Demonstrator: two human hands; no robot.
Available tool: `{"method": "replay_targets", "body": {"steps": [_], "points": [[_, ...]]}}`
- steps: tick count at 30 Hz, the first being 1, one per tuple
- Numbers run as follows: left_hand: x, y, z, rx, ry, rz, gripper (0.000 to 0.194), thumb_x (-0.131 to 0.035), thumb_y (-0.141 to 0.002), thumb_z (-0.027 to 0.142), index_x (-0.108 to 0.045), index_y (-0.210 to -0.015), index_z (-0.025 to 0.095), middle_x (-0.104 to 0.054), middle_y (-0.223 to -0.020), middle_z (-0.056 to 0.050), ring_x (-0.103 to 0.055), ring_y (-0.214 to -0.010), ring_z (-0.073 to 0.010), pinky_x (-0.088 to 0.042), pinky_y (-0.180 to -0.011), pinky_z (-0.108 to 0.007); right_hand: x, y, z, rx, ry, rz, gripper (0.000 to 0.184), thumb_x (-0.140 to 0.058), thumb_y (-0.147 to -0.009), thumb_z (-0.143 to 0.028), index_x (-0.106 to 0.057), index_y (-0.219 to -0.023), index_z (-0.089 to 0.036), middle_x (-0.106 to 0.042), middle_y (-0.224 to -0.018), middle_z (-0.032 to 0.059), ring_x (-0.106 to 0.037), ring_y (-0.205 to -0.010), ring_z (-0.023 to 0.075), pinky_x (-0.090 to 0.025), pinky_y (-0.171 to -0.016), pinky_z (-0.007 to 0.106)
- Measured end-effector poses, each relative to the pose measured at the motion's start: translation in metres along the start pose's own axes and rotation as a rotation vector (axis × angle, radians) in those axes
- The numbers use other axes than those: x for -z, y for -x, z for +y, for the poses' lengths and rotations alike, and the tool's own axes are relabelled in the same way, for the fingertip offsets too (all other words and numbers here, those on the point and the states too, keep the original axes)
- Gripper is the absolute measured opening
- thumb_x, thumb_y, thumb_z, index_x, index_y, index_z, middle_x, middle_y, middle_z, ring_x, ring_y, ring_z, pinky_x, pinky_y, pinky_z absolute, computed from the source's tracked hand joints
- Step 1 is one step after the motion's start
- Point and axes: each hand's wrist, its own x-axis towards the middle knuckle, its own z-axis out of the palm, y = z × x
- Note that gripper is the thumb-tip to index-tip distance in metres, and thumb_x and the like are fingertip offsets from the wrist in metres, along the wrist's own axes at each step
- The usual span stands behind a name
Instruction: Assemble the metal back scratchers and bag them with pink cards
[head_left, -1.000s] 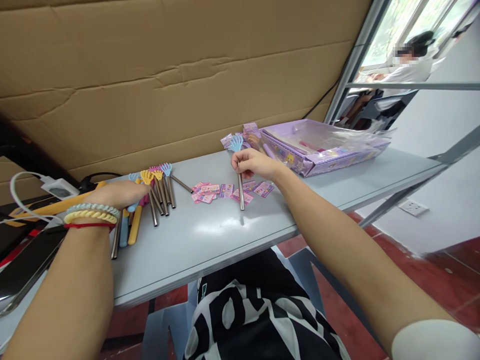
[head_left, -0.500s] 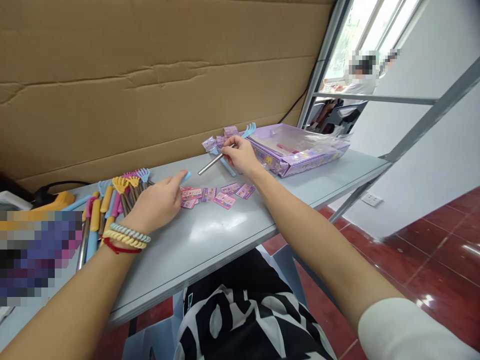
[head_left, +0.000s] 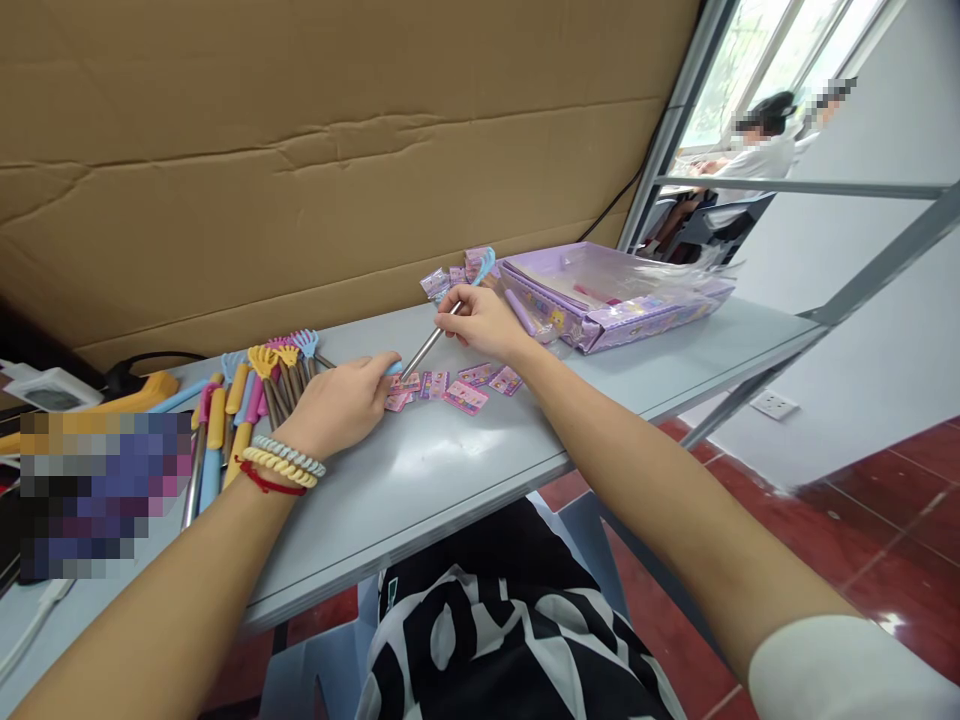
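My right hand (head_left: 484,322) pinches the metal rod of a back scratcher (head_left: 426,353), whose light blue claw head rises above the fingers. The rod slants down to the left. My left hand (head_left: 351,396) is closed around a light blue handle piece (head_left: 394,368), mostly hidden by the fingers. The rod's lower end is close beside that piece; I cannot tell if they touch. Beneath and beside them lie several small pink and purple printed cards (head_left: 465,397). Left of my left hand lie several back scratchers (head_left: 264,362) with yellow, pink and blue heads and handles.
A purple printed box (head_left: 589,332) with clear plastic film stands on the grey table (head_left: 450,470) at right. Small purple packets (head_left: 435,283) sit behind my right hand. Brown cardboard (head_left: 337,200) forms the back. Other people (head_left: 757,160) sit beyond the metal frame.
My right hand has tilted the back scratcher more steeply and brought its rod end down to the blue piece in my left hand. The view has shifted slightly left.
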Motion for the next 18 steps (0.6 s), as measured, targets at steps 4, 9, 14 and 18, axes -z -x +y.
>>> {"method": "replay_targets", "body": {"steps": [4, 9, 14, 18], "points": [[0.001, -0.001, 0.001, 0.014, 0.031, -0.029, 0.047, -0.025, -0.095, 0.044, -0.049, -0.133, 0.029, -0.068, -0.107, -0.007, -0.064, -0.094, -0.0249, -0.044, -0.069, -0.031, -0.001, 0.001, -0.004, 0.007, -0.025, 0.018, 0.014, -0.064, -0.076, -0.02, -0.052, -0.075, -0.014, -0.055, -0.056, -0.0022, -0.043, -0.045, 0.0056, -0.03, -0.043, 0.017], [0.009, -0.001, 0.005, 0.109, -0.021, -0.073, 0.052, -0.021, -0.093, 0.056, -0.062, -0.109, 0.029, -0.067, -0.074, -0.005, -0.064, -0.076, -0.0265, -0.035, -0.057, -0.03, 0.0, 0.001, -0.005, 0.017, -0.072, 0.021, 0.014, -0.065, -0.078, -0.018, -0.052, -0.075, -0.013, -0.056, -0.053, -0.0025, -0.039, -0.039, 0.0047, -0.027, -0.039, 0.017], [0.011, -0.001, 0.005, 0.204, -0.057, -0.07, 0.054, -0.022, -0.092, 0.056, -0.064, -0.092, 0.023, -0.066, -0.073, -0.007, -0.062, -0.071, -0.0263, -0.029, -0.054, -0.03, 0.0, 0.0, -0.004, 0.003, -0.147, 0.074, 0.017, -0.066, -0.08, -0.017, -0.051, -0.074, -0.014, -0.055, -0.052, -0.003, -0.039, -0.037, 0.0039, -0.027, -0.036, 0.015], [0.009, -0.001, 0.005, 0.204, -0.035, -0.04, 0.051, -0.023, -0.092, 0.055, -0.064, -0.09, 0.023, -0.066, -0.072, -0.007, -0.06, -0.069, -0.0255, -0.029, -0.055, -0.03, 0.0, -0.001, -0.005, -0.016, -0.18, 0.076, 0.019, -0.068, -0.081, -0.018, -0.051, -0.074, -0.014, -0.055, -0.05, -0.0034, -0.039, -0.035, 0.0037, -0.027, -0.034, 0.015]]}}
